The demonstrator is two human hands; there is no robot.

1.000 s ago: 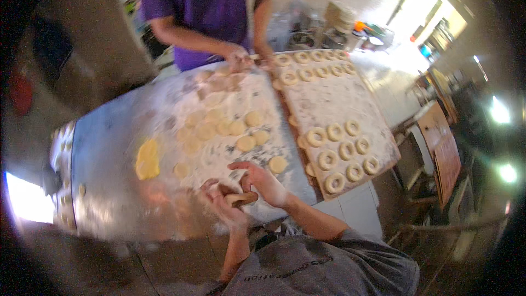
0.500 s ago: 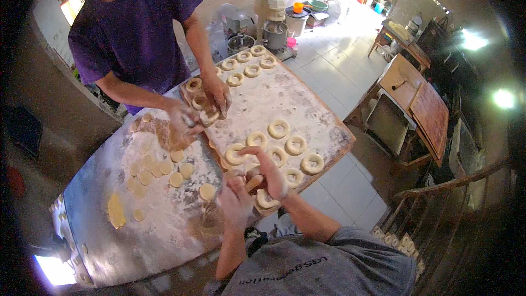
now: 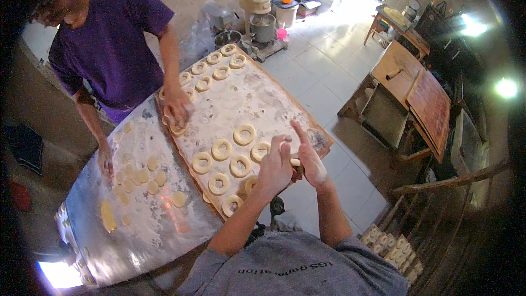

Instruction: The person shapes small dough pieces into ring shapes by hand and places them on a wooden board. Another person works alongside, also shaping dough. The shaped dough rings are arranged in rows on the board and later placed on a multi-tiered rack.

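My left hand (image 3: 275, 170) and my right hand (image 3: 311, 165), both floury, are close together above the near right edge of a floured board (image 3: 257, 96). Between the palms shows a small pale piece of dough (image 3: 296, 162), mostly hidden by the hands. The left fingers are bent, while the right hand's fingers point up, fairly straight. Left of my hands, several dough rings (image 3: 240, 165) lie on the board; one dough ring (image 3: 250, 184) is partly covered by my left wrist.
Across the board, a person in a purple shirt (image 3: 112, 38) touches a dough ring (image 3: 178, 127). Flat dough discs (image 3: 131, 174) lie on the floured table (image 3: 148, 246) at left. A mixer (image 3: 260, 19) stands beyond the board, a wooden stand (image 3: 397, 71) at right, and a railing (image 3: 438, 185) nearby.
My hands have moved right with the dough between them, away from over the rings. The other person's hands have parted, one now resting on the table by the discs. The view has shifted.
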